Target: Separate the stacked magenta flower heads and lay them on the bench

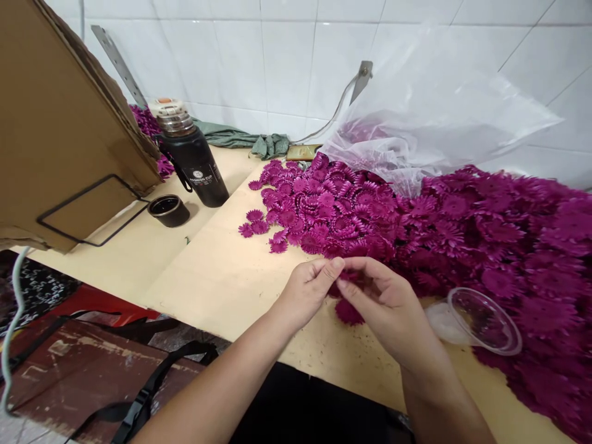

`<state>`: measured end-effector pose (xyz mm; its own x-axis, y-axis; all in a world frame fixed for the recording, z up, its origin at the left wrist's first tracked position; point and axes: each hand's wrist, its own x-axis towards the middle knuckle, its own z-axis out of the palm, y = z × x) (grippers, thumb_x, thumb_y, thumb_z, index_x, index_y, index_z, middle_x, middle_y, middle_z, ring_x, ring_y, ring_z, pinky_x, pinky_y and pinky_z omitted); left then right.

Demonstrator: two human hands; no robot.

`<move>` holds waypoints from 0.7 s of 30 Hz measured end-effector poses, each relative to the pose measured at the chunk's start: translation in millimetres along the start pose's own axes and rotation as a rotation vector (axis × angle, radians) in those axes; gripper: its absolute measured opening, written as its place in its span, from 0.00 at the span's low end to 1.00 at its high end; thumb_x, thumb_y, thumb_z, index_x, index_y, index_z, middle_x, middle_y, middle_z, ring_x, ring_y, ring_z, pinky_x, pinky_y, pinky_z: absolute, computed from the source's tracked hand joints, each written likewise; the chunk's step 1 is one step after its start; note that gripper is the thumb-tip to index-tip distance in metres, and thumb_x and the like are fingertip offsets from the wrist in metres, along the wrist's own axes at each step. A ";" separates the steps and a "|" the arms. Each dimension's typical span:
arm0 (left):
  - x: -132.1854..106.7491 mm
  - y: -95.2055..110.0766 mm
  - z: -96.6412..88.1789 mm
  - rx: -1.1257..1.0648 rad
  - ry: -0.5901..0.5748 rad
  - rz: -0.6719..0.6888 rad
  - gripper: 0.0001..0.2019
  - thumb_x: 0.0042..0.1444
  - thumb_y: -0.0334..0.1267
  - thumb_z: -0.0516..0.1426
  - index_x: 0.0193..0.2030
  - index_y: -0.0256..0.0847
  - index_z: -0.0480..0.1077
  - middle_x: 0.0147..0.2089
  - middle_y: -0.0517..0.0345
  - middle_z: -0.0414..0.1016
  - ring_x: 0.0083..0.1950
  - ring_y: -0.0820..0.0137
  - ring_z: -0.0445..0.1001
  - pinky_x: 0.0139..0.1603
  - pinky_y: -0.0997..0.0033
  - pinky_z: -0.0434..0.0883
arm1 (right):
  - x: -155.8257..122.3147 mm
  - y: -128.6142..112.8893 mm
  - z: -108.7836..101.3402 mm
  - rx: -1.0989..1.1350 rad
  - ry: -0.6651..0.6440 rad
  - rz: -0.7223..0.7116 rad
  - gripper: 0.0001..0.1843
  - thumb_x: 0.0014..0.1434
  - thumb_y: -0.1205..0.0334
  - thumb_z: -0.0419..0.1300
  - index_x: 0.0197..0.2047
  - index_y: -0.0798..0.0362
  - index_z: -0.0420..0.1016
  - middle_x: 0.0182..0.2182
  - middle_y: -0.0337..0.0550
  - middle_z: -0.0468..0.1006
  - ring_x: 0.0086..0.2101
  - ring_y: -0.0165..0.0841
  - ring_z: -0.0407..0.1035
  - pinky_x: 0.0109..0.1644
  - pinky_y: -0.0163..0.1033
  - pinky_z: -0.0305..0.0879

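Leftward, you have the cardboard box [78,123]; then the black flask [197,169] stands upright, its probable cup-lid [169,213] set just beside it. Magenta flower heads [324,206] are heaped ahead, likely piled there for reach. At the heap's near edge your left hand [305,287] and right hand [393,305] meet, fingertips pinching what looks like one flower head, mostly hidden, presumably because something so small needs fingertips. Beyond your right wrist, a clear plastic cup [446,325] tips against the heap.

magenta flowers [319,209] | narrow-petalled, piled loosely across table [208,271] | one flower [349,312] just below hands [312,287] (partly hidden)
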<state>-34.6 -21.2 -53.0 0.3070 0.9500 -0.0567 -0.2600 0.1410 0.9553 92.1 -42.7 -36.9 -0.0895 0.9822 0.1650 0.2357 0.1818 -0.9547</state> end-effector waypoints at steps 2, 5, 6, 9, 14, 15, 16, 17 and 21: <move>-1.0 -0.5 0.3 0.038 -0.014 0.039 0.22 0.49 0.57 0.57 0.23 0.37 0.64 0.23 0.64 0.61 0.27 0.76 0.60 0.30 0.73 0.60 | 0.6 1.9 1.2 -0.019 0.101 -0.007 0.06 0.55 0.62 0.58 0.36 0.51 0.75 0.29 0.40 0.79 0.30 0.32 0.73 0.32 0.37 0.71; -3.1 0.2 1.3 0.085 -0.042 0.071 0.13 0.50 0.45 0.60 0.33 0.37 0.70 0.31 0.60 0.69 0.34 0.72 0.66 0.38 0.71 0.64 | 1.7 3.6 4.8 -0.097 0.242 -0.025 0.06 0.55 0.61 0.58 0.34 0.52 0.75 0.26 0.39 0.78 0.25 0.30 0.71 0.27 0.35 0.68; -4.4 1.2 1.7 0.084 -0.052 0.070 0.11 0.51 0.42 0.60 0.37 0.37 0.71 0.33 0.59 0.71 0.37 0.71 0.68 0.41 0.70 0.65 | 2.5 3.7 5.4 -0.120 0.284 -0.032 0.07 0.55 0.60 0.58 0.33 0.52 0.75 0.25 0.39 0.78 0.24 0.30 0.70 0.26 0.35 0.68; -10.3 5.8 1.2 0.061 -0.095 0.061 0.08 0.52 0.37 0.59 0.38 0.37 0.71 0.34 0.58 0.73 0.38 0.70 0.69 0.43 0.70 0.66 | 7.5 4.0 0.6 -0.192 0.445 -0.060 0.08 0.55 0.57 0.59 0.33 0.53 0.73 0.24 0.39 0.77 0.24 0.31 0.70 0.27 0.36 0.67; -16.6 11.2 -5.6 0.072 -0.063 -0.011 0.04 0.54 0.35 0.57 0.32 0.36 0.70 0.29 0.59 0.73 0.31 0.74 0.69 0.34 0.75 0.65 | 16.5 6.3 -21.3 -0.281 0.636 -0.011 0.09 0.56 0.55 0.57 0.30 0.51 0.70 0.21 0.39 0.73 0.22 0.32 0.68 0.27 0.38 0.65; -16.2 11.8 -6.8 0.067 -0.040 -0.039 0.03 0.54 0.34 0.56 0.32 0.36 0.69 0.27 0.59 0.73 0.29 0.74 0.69 0.32 0.75 0.64 | 16.5 6.3 -23.4 -0.292 0.610 -0.006 0.10 0.55 0.54 0.57 0.29 0.51 0.70 0.20 0.38 0.72 0.21 0.32 0.66 0.25 0.37 0.64; -15.2 12.4 -7.7 0.057 -0.022 -0.060 0.03 0.54 0.33 0.56 0.33 0.36 0.69 0.26 0.59 0.73 0.29 0.74 0.70 0.30 0.76 0.64 | 15.8 6.0 -24.2 -0.300 0.569 -0.005 0.11 0.55 0.53 0.57 0.27 0.51 0.69 0.19 0.38 0.71 0.20 0.31 0.65 0.24 0.37 0.62; -14.0 12.9 -8.1 0.049 -0.013 -0.073 0.02 0.54 0.32 0.56 0.33 0.36 0.69 0.25 0.59 0.74 0.28 0.74 0.70 0.30 0.76 0.63 | 14.5 5.6 -23.8 -0.306 0.525 -0.005 0.13 0.54 0.52 0.57 0.26 0.51 0.68 0.18 0.37 0.69 0.19 0.30 0.63 0.23 0.36 0.61; -8.8 12.1 -8.0 0.053 -0.035 -0.035 0.05 0.53 0.31 0.55 0.27 0.36 0.68 0.22 0.61 0.72 0.26 0.76 0.69 0.32 0.75 0.64 | 8.7 6.9 -20.5 -0.378 0.428 0.011 0.19 0.54 0.47 0.56 0.20 0.51 0.65 0.13 0.34 0.63 0.16 0.28 0.58 0.20 0.35 0.57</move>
<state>-47.8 -25.6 -43.3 0.3467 0.9345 -0.0810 -0.2001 0.1580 0.9670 112.8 -32.0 -37.0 0.2963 0.9012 0.3164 0.5715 0.0982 -0.8147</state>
